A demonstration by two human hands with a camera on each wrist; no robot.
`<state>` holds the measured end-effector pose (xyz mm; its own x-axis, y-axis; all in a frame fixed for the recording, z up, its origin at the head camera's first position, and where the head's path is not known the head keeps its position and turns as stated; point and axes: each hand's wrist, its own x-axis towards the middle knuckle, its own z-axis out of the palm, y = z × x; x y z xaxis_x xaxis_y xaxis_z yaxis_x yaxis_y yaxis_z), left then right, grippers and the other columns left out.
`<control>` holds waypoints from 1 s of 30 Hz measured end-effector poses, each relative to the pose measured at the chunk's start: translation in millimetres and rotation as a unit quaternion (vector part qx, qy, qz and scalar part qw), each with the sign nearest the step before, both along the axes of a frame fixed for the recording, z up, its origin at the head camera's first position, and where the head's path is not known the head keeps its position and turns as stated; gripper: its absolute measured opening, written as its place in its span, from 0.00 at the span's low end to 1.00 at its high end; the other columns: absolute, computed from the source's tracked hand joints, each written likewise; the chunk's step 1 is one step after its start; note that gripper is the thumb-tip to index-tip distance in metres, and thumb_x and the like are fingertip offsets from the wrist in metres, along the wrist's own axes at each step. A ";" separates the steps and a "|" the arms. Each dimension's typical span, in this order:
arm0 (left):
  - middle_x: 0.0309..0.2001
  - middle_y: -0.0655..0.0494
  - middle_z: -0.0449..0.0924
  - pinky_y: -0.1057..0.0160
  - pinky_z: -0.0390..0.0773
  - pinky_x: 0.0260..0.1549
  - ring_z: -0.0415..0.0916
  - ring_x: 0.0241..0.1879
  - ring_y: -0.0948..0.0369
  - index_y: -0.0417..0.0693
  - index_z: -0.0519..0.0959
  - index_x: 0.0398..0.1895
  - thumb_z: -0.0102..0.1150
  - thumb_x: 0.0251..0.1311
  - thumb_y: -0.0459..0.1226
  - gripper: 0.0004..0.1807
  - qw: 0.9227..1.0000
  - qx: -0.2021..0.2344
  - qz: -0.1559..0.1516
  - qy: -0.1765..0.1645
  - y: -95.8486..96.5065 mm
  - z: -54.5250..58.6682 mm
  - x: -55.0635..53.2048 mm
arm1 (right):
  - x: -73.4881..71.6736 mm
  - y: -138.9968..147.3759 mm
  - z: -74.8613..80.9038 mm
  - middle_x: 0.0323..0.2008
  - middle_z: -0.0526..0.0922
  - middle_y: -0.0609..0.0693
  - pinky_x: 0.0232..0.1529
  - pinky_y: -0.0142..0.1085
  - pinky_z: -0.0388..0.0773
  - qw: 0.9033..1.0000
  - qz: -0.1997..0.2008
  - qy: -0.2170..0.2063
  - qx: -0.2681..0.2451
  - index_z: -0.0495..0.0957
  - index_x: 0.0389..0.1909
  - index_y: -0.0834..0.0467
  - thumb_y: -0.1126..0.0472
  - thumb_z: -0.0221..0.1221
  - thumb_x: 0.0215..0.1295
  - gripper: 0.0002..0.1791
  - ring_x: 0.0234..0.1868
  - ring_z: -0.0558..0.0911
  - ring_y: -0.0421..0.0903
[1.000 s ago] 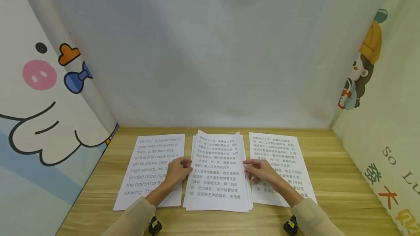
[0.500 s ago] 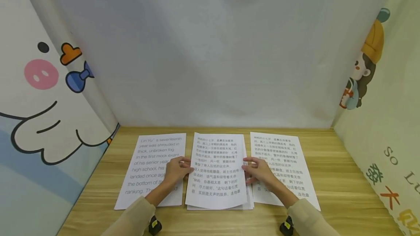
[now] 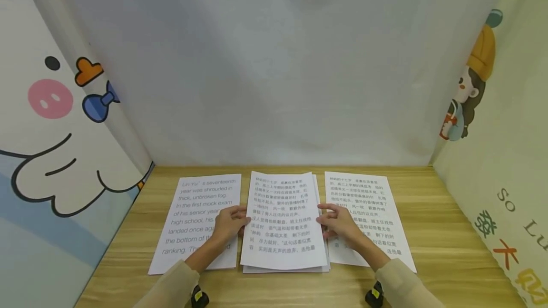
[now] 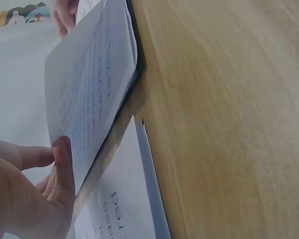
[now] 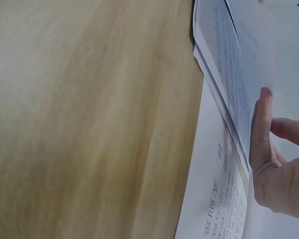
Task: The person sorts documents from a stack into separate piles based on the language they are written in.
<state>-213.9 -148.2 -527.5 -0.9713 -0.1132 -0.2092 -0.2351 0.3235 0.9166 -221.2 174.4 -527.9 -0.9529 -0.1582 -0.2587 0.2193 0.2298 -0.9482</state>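
Note:
In the head view, both hands hold a white printed sheet of paper (image 3: pixel 280 244) by its two side edges. My left hand (image 3: pixel 229 225) pinches the left edge between thumb and fingers, as the left wrist view also shows. At the opposite edge, my right hand (image 3: pixel 340 222) pinches it likewise; its thumb (image 5: pixel 261 132) lies along the near face. The sheet bows, its bottom edge raised over the paper stack (image 3: pixel 327 266) in the middle. That stack is mostly hidden, showing only along the right and bottom.
To the left lies a stack with English text (image 3: pixel 192 213), partly under the left forearm. On the right is another stack with Chinese text (image 3: pixel 357 194), partly behind the right hand. The wooden table (image 3: pixel 454 232) meets a pale back wall (image 3: pixel 282 84) and printed side panels.
The printed sheet has risen off the middle stack, its lower edge now curved and farther from the front. Both hands stay at its side edges, with only slight shifts.

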 end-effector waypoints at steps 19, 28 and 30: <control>0.43 0.48 0.84 0.65 0.85 0.34 0.81 0.33 0.63 0.38 0.79 0.60 0.65 0.61 0.30 0.22 0.999 0.048 -0.008 -0.011 8.8 10.6 3.3 | 4.0 18.4 9.6 0.39 0.89 0.50 0.35 0.37 0.89 1.000 -0.002 0.010 -0.008 0.67 0.71 0.66 0.67 0.62 0.68 0.31 0.39 0.89 0.44; 0.44 0.44 0.83 0.64 0.87 0.32 0.81 0.29 0.63 0.34 0.78 0.61 0.64 0.61 0.28 0.23 0.996 0.085 -0.028 0.004 22.2 15.0 3.9 | 8.0 32.9 14.3 0.41 0.90 0.51 0.35 0.36 0.89 1.000 -0.013 0.012 0.012 0.68 0.70 0.66 0.66 0.61 0.69 0.30 0.39 0.88 0.43; 0.45 0.43 0.83 0.64 0.87 0.31 0.82 0.29 0.64 0.34 0.78 0.61 0.64 0.62 0.27 0.23 0.995 0.089 -0.036 0.006 24.8 15.2 3.7 | 9.0 37.1 15.8 0.41 0.89 0.50 0.35 0.36 0.89 1.000 -0.012 0.015 0.015 0.67 0.71 0.67 0.66 0.61 0.70 0.30 0.38 0.88 0.42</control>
